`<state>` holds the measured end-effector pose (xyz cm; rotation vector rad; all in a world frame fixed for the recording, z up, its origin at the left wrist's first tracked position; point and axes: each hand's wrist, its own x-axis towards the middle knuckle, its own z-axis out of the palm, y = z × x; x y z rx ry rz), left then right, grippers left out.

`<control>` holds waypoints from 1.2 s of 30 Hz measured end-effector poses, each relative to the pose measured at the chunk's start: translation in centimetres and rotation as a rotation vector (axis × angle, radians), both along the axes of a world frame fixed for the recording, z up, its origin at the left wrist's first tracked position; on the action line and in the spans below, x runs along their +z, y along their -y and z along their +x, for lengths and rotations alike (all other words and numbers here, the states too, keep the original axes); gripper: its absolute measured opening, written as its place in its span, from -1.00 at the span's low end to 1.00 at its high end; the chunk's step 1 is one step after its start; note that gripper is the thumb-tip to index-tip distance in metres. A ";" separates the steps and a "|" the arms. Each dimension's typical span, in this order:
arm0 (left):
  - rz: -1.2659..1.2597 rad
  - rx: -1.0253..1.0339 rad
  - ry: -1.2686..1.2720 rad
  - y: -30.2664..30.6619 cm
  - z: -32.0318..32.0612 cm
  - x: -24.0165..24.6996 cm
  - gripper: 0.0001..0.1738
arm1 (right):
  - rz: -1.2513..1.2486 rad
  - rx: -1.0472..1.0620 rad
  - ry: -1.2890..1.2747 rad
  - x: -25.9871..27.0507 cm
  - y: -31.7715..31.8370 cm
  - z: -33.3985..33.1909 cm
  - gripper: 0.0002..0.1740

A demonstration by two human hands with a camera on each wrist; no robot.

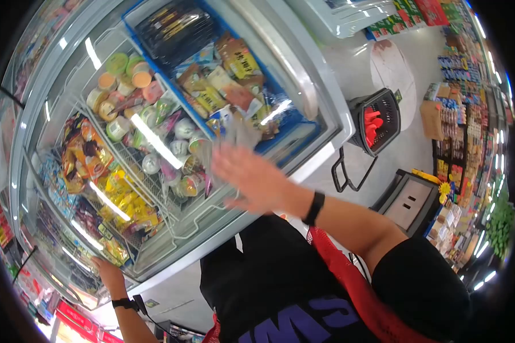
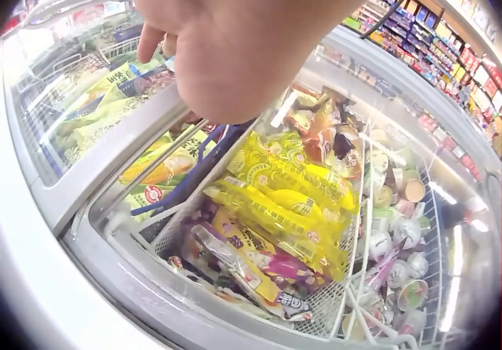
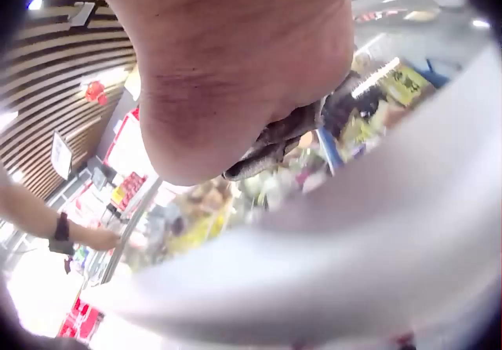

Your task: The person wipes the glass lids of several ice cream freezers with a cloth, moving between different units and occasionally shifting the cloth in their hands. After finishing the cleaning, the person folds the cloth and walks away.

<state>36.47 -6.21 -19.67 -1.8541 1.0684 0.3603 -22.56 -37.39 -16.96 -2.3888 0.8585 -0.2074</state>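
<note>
A chest freezer with glass lids holds wire baskets of packaged goods. Blurred in the head view, my right hand is over the glass near the freezer's near edge, fingers spread. A greyish shape lies by its fingertips; in the right wrist view a dark grey-brown shape shows beyond the palm, and I cannot tell if it is a reflection. My left hand is at the lid's frame, fingers partly hidden. Yellow packets lie in a basket below it, with cups in the neighbouring basket.
A blue-edged compartment holds bags and a dark package. On the floor beyond the freezer stands a black shopping basket with red things inside. Stocked shelves line the right side, near a cardboard box.
</note>
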 end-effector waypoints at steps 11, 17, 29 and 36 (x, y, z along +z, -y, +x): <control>0.104 -0.096 0.069 -2.2 3.8 -3.0 -0.26 | 0.027 -0.281 -0.207 0.3 -4.4 -8.2 0.09; -0.196 0.180 0.005 -3.6 3.4 -3.1 -0.15 | -0.092 -0.393 -0.296 -0.1 0.8 -7.8 0.14; -0.229 0.416 0.021 0.9 -1.4 0.0 0.06 | -0.362 -0.518 -0.272 -2.0 21.1 9.6 0.21; -0.025 0.027 0.033 -5.4 3.8 -5.3 0.05 | -0.117 0.063 -0.072 1.7 9.9 8.6 0.13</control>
